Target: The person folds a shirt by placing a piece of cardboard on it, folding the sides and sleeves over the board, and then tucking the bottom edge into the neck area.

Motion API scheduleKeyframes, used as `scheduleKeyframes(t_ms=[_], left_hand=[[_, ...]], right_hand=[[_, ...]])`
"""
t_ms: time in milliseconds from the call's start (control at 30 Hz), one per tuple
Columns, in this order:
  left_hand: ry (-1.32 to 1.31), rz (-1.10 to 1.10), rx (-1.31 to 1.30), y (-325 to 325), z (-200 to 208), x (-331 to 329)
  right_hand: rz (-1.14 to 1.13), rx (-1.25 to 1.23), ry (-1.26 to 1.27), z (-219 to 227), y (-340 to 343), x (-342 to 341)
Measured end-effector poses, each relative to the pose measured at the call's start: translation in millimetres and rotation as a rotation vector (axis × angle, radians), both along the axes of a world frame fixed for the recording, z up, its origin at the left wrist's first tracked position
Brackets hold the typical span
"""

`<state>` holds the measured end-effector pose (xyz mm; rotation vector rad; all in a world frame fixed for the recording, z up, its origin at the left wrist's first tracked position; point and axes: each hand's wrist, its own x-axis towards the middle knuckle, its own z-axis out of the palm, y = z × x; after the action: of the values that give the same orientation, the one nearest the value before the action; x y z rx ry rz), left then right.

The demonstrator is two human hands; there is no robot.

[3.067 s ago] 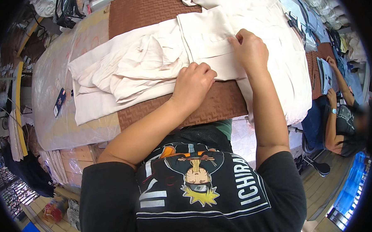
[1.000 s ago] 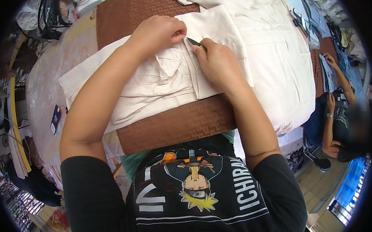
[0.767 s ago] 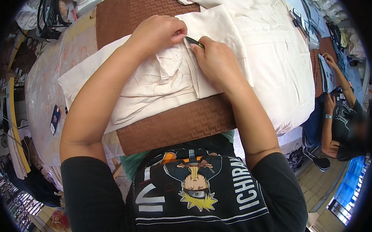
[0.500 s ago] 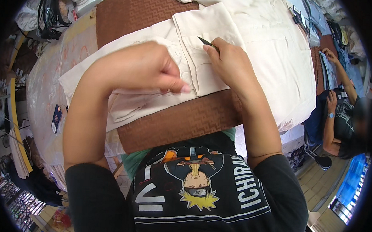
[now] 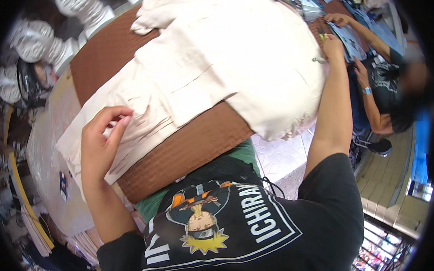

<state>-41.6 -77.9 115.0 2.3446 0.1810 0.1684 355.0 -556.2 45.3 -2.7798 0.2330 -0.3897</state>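
A large cream garment (image 5: 230, 63) lies spread over a brown woven mat (image 5: 197, 144) on the table in front of me. My left hand (image 5: 99, 142) hovers over the garment's folded left end, fingers loosely curled, thumb and forefinger apart, with nothing visible in them. My right arm stretches far out to the right, with my right hand (image 5: 333, 46) at the garment's far right edge. A small metal tool (image 5: 319, 59) shows just beside that hand. Whether the fingers hold it is hidden.
Another person sits at the right, one hand (image 5: 339, 18) on blue cloth (image 5: 349, 39), the other hand (image 5: 360, 69) lower down. White bundles (image 5: 32, 40) lie at the upper left. Plastic-covered tabletop (image 5: 47, 142) extends left. Tiled floor (image 5: 385, 167) is at the right.
My right hand left the middle of the garment and reached far right to its edge. My left hand lifted off the cloth and drew back left. The view shifted.
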Motion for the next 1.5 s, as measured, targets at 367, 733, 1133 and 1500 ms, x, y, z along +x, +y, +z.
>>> scheduleKeyframes(t_ms=[367,733,1133,1500], left_hand=[[-0.014,-0.026,0.043,-41.7,6.3,12.9],[-0.273,-0.03,0.285,-139.7,-91.9,59.4],[-0.327,0.152,-0.073,-142.1,-111.6,80.6],[-0.325,0.162,-0.539,-143.5,-82.0,29.1]], right_hand=[[0.229,0.162,-0.242,1.1,6.9,-2.4],[0.83,0.206,0.342,17.9,211.2,-212.7],[1.333,0.087,0.169,54.1,218.6,-163.3],[1.679,-0.342,-0.122,24.1,304.1,-119.7]])
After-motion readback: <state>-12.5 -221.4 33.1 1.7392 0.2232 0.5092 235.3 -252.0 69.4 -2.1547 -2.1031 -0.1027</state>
